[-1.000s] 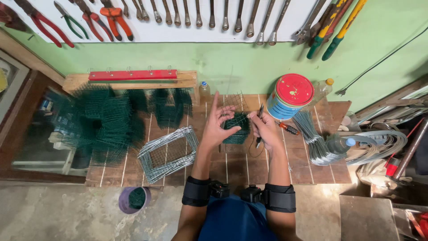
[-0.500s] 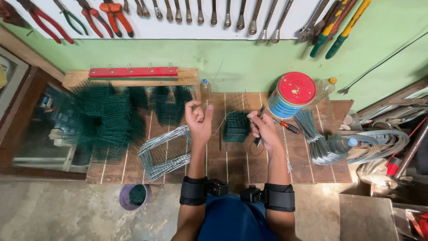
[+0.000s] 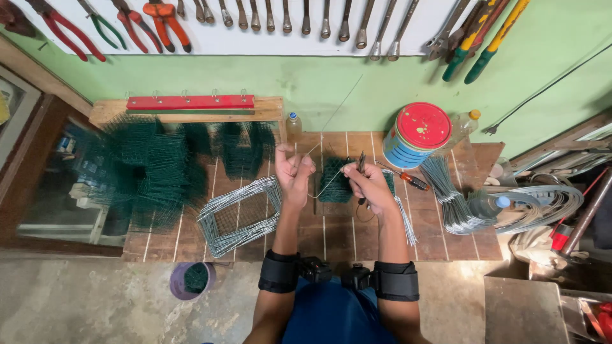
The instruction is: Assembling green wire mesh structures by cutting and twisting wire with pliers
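Observation:
My left hand (image 3: 294,171) is raised over the wooden bench (image 3: 331,245) and pinches a thin steel wire (image 3: 336,114) that runs up and to the right. My right hand (image 3: 370,185) grips small pliers (image 3: 361,167) and touches the lower part of the same wire. Between and behind the hands lies a small green mesh piece (image 3: 335,181). Left of my left hand sits a stack of grey wire frames (image 3: 239,215).
Piles of green mesh (image 3: 153,165) fill the bench's left side. A red-lidded tin (image 3: 417,135), a screwdriver (image 3: 408,180), cut wire bundles (image 3: 452,197) and coiled wire (image 3: 542,204) lie right. Hand tools hang on the wall (image 3: 287,16). A small tub (image 3: 191,280) stands on the floor.
My left hand left the green mesh piece, swung left and up, and now pulls a wire taut. My right hand stayed near the mesh with the pliers.

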